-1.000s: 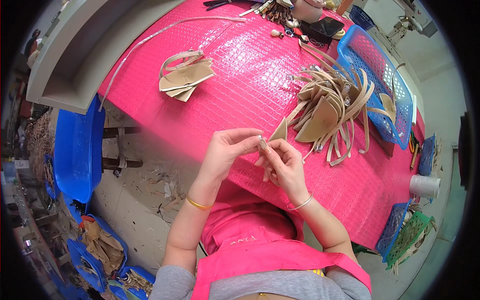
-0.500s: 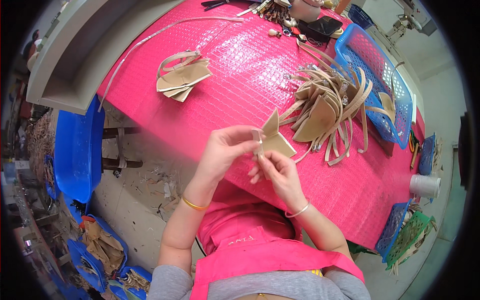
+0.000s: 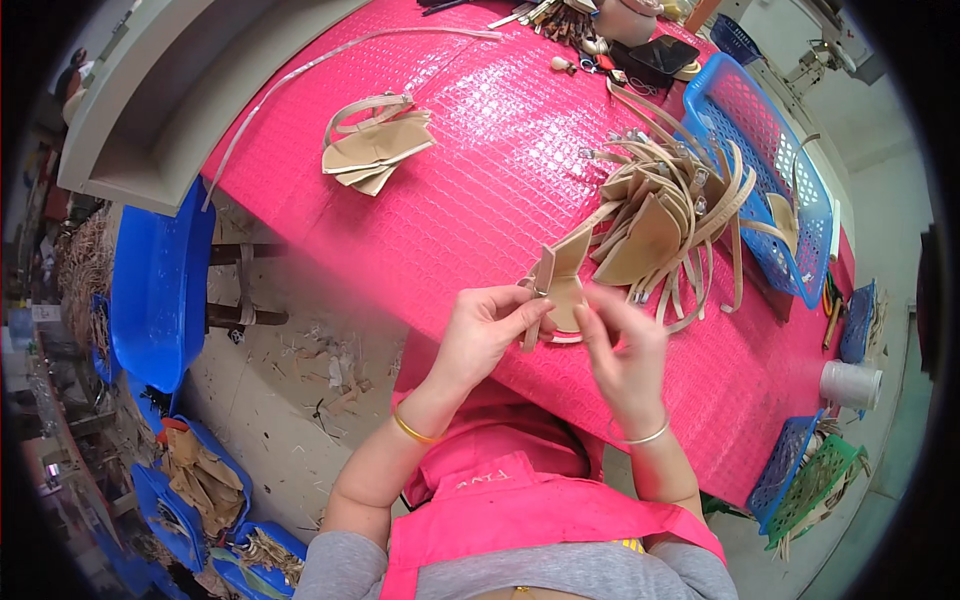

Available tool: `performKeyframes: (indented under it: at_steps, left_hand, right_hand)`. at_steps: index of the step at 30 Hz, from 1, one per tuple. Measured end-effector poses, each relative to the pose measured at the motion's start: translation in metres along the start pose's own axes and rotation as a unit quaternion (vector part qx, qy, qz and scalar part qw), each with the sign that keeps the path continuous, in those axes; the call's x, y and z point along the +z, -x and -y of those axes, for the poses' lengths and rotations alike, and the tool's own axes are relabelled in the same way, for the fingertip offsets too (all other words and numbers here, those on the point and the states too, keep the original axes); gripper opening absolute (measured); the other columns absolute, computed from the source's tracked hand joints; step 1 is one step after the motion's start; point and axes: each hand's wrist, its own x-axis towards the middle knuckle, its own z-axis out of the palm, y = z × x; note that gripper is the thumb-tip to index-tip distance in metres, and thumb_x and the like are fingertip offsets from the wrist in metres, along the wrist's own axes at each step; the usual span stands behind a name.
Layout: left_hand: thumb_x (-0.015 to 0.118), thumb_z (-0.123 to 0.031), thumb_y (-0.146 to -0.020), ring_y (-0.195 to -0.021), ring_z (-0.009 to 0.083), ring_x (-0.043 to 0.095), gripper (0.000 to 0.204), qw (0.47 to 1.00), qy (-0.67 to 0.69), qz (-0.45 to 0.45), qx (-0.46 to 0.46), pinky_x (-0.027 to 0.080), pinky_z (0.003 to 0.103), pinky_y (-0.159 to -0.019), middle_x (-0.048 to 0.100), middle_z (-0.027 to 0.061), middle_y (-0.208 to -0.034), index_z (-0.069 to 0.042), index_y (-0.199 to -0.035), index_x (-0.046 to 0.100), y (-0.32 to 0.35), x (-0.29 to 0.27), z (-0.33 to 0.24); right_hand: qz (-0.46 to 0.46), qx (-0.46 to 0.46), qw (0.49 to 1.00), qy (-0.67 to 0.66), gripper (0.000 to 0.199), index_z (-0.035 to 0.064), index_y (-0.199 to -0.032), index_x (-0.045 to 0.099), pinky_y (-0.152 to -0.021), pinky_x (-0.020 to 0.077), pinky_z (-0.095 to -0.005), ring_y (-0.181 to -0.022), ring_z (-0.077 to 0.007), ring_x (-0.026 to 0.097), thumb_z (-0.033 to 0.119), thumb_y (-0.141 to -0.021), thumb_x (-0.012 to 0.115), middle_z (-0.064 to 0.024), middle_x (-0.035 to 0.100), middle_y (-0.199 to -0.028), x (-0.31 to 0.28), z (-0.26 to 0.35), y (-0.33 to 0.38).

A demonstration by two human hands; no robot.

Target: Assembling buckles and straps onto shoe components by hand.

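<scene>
My left hand (image 3: 490,325) pinches a tan leather piece with straps (image 3: 560,285) just above the near edge of the pink table (image 3: 470,180). My right hand (image 3: 625,355) is at the same piece, its fingers on the curved lower part and the thin strap. Right behind the held piece lies a heap of tan pieces with long straps (image 3: 665,215). A smaller stack of finished-looking tan pieces (image 3: 375,150) lies at the far left of the table.
A blue basket (image 3: 775,170) stands at the right of the table. Tools and a dark phone (image 3: 660,55) lie at the far edge. A white cup (image 3: 850,385) is at the right. Blue bins (image 3: 160,285) with scraps stand on the floor at left.
The tan piece has been turned in my hands and now stands more upright. My right hand has slid to its lower edge and strap.
</scene>
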Motion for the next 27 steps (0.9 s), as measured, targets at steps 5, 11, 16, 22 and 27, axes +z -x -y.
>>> performKeyframes:
  at_steps: [5, 11, 16, 22, 27]
  left_hand:
    - [0.052, -0.008, -0.085, -0.055, 0.0093, 0.053, 0.019, 1.0, -0.012, 0.009, 0.025, 0.049, 0.024, -0.057, 0.06, 0.007, -0.071, 0.006, -0.095, 0.059, 0.002, 0.012, -0.005]
    - [0.051, -0.017, -0.085, -0.08, 0.0193, 0.062, 0.026, 0.998, 0.042, -0.036, -0.017, 0.051, 0.029, -0.068, 0.063, 0.0148, -0.089, 0.004, -0.097, 0.06, 0.0, 0.013, -0.013]
    - [0.052, -0.017, -0.085, -0.078, 0.0194, 0.062, 0.026, 0.998, 0.056, -0.034, 0.002, 0.051, 0.029, -0.068, 0.063, 0.0149, -0.086, 0.005, -0.096, 0.06, -0.001, 0.005, -0.009]
    - [0.053, -0.015, -0.084, -0.075, 0.0159, 0.061, 0.024, 0.999, 0.012, -0.036, 0.01, 0.05, 0.027, -0.068, 0.063, 0.013, -0.084, 0.004, -0.096, 0.06, -0.001, 0.008, -0.008]
    - [0.051, -0.016, -0.086, -0.063, 0.0079, 0.054, 0.024, 0.994, -0.052, -0.051, 0.076, 0.043, 0.019, -0.057, 0.061, 0.0057, -0.073, 0.003, -0.094, 0.061, 0.005, 0.017, -0.005]
  right_hand:
    - [0.016, -0.163, 0.986, 0.007, 0.022, 0.0027, -0.09, 0.06, -0.049, 0.042, -0.0259, -0.059, -0.0151, 0.055, -0.002, -0.069, 0.061, -0.0074, 0.056, -0.071, -0.005, -0.005, -0.03]
    - [0.008, -0.369, 0.918, 0.141, 0.032, 0.0098, -0.093, 0.061, -0.054, 0.0431, -0.0287, -0.067, -0.0176, 0.056, 0.005, -0.061, 0.063, -0.0039, 0.06, -0.081, -0.002, -0.034, -0.006]
    - [-0.006, -0.389, 0.911, 0.139, 0.033, 0.0099, -0.094, 0.061, -0.055, 0.043, -0.0286, -0.068, -0.0167, 0.056, 0.006, -0.061, 0.064, -0.004, 0.06, -0.083, 0.001, -0.035, -0.005]
    - [-0.014, -0.344, 0.937, 0.065, 0.026, 0.0082, -0.088, 0.063, -0.054, 0.0436, -0.0273, -0.066, -0.0181, 0.058, 0.003, -0.062, 0.063, -0.0049, 0.06, -0.08, 0.003, -0.036, -0.003]
    - [-0.041, -0.225, 0.974, 0.0, 0.02, 0.0044, -0.084, 0.062, -0.053, 0.0442, -0.0279, -0.062, -0.0202, 0.057, -0.003, -0.066, 0.061, -0.0068, 0.058, -0.072, 0.009, -0.022, -0.013]
